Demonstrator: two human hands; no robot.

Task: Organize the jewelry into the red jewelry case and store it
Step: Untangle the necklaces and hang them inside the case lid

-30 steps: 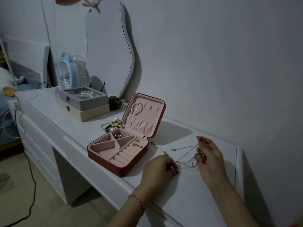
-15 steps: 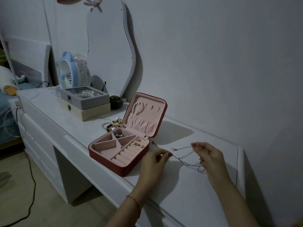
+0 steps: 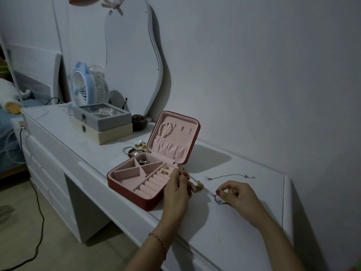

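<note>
1. The left hand (image 3: 176, 189) pinches a thin chain (image 3: 207, 189) between thumb and forefinger, just above its small gold pendant (image 3: 199, 186). The right hand (image 3: 237, 196) pinches the chain's other end, and a dark loop of slack trails beneath its fingers.
2. The chain runs taut between the two hands, just off the white dresser top (image 3: 244, 222), at about three o'clock from the red jewelry case (image 3: 136, 197).
3. The case stands open. A pearl strand (image 3: 165, 129) hangs in its lid and small gold pieces (image 3: 164, 172) lie in its tray.
4. A second, silvery chain (image 3: 230, 176) lies loose on the dresser at twelve o'clock from the right hand. More beaded pieces (image 3: 136, 149) wait at eleven o'clock from the case.
5. Risk: the slack loop looks likely to knot if the hands pull apart too hard. The pendant could also snag the case rim as it goes in.
6. Against half a second ago, the left hand has shifted toward the case corner. The silvery chain, then between the hands, now lies apart on the dresser.
</note>
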